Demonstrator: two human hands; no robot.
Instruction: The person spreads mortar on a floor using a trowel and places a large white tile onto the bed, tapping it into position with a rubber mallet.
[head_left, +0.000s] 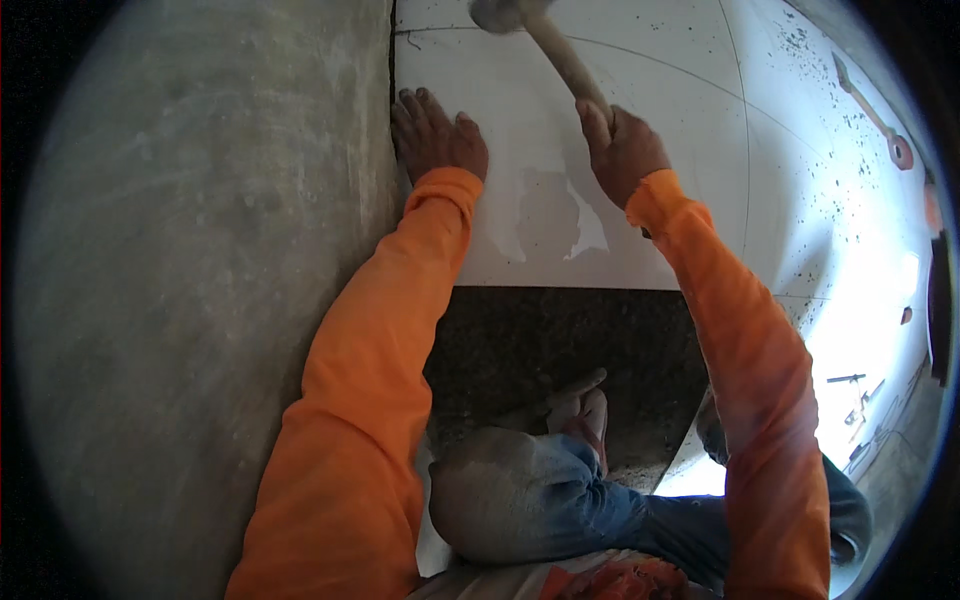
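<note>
My left hand (437,138) lies flat on a large white floor tile (520,220), fingers spread, against the seam beside the grey concrete wall (210,220). In my right hand (625,155) is the wooden handle of a mallet (565,60). Its grey head is raised above the tile at the top of the view and is partly cut off there. A damp patch marks the tile between my two hands.
Dark, rough mortar (560,330) lies below the tile's near edge, with my foot and a stick-like tool (580,385) there. More white tiles (690,50) extend beyond. At far right are a long-handled tool with a reddish round end (898,152) and small scattered tools (855,405) in glare.
</note>
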